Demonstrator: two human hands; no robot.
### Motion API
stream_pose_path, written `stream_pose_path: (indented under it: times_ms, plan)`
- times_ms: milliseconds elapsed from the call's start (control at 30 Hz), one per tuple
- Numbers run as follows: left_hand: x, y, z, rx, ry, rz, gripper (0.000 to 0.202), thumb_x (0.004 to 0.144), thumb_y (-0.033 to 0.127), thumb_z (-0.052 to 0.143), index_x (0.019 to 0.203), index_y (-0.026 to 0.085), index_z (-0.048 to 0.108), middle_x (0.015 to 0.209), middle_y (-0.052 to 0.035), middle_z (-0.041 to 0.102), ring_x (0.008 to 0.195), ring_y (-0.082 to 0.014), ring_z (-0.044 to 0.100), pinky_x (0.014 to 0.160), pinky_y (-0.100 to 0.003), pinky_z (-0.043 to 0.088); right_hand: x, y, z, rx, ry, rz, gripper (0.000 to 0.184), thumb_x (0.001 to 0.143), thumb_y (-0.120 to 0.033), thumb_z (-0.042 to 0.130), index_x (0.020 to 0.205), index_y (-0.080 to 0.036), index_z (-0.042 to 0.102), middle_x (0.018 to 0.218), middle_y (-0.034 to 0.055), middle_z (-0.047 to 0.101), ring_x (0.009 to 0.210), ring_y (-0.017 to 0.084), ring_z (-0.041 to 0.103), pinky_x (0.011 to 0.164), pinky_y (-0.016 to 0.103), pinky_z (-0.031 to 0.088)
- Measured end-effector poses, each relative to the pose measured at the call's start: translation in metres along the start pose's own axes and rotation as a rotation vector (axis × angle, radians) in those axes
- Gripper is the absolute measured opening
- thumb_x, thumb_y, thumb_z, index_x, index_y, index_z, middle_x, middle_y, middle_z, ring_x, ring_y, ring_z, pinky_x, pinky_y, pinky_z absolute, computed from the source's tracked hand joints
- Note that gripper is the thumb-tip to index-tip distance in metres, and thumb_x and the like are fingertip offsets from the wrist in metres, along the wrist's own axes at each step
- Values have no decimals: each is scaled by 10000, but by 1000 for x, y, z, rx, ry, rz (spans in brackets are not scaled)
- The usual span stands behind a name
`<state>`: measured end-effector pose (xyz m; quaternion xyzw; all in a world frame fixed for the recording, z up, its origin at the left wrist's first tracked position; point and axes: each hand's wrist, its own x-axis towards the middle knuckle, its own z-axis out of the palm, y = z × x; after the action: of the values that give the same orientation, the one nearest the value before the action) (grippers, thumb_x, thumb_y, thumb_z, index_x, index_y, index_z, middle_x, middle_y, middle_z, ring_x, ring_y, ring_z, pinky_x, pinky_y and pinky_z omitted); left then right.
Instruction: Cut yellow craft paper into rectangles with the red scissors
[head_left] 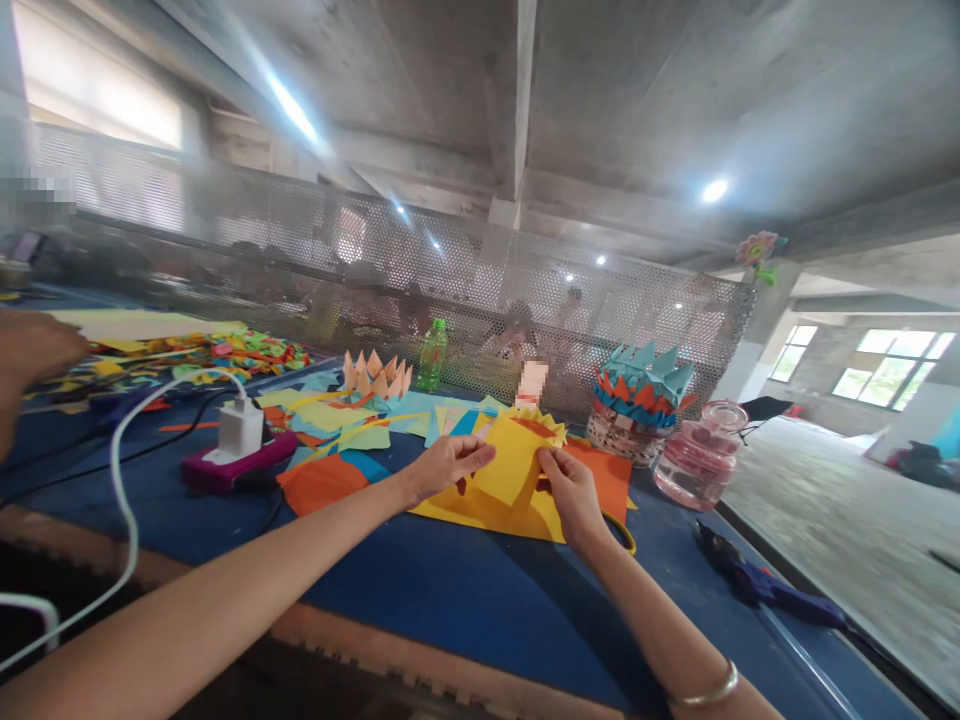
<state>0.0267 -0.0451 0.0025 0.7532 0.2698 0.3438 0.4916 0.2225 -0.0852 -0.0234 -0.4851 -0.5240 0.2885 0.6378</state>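
Observation:
Between my two hands a piece of yellow paper (514, 465) is held up above the table. My left hand (450, 465) pinches its left edge, thumb on top. At its upper right edge my right hand (571, 490) grips it between thumb and fingers. Under it lies a larger yellow sheet (487, 520), partly over an orange sheet (606, 470). Just behind the held paper shows a yellow zigzag-edged paper ring (551, 427), mostly hidden. Beside my right wrist a yellow loop (628, 537) sticks out, perhaps a scissors handle.
A purple power strip (202, 470) with a white charger (238, 430) and cable sits left. Behind stand a peach spiky paper crown (375, 378), a green bottle (433, 355) and stacked paper crowns (645, 385). A pink glass jar (697, 460) and a glue gun (772, 585) lie right. Another person's hand (37, 350) is far left.

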Motion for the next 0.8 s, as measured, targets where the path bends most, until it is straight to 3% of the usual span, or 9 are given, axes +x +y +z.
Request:
stream_pose_path:
  times_ms: [167,367,533,667,800]
  plan:
    - [3,-11,1,17,-71,-47,406,628,519,672,769,142,618,612,16,549,532,-97,472,465,-205,402,-3,-1,4,-46,-80,-36,362,727,-523,594,690,-164,618,631,-6,555,544,105,467,480,218,400]
    - [9,-15,-6,-29,116,-74,308,621,444,669,693,148,623,608,5,577,529,-106,481,442,-209,392,-3,-8,0,21,21,-8,369,697,-522,633,785,-166,675,804,40,636,652,136,525,534,242,439]
    - [11,-14,-9,-136,216,-128,282,599,388,678,730,139,651,758,-57,660,670,-165,561,515,-240,410,-2,-7,-4,74,54,12,274,604,-351,741,794,-179,646,679,-24,583,597,98,495,544,217,397]
    - [10,-13,-9,-209,213,-144,251,600,346,692,733,136,657,749,-50,671,670,-148,559,596,-244,388,-4,-9,-3,166,31,81,291,581,-308,749,815,-187,625,742,-23,596,600,87,505,535,202,373]
    - [9,-12,-9,-227,172,-151,226,616,345,692,704,140,656,669,-18,654,575,-109,514,546,-220,309,-5,-13,-2,205,28,103,305,577,-300,750,827,-190,615,758,-23,585,566,74,478,486,188,335]
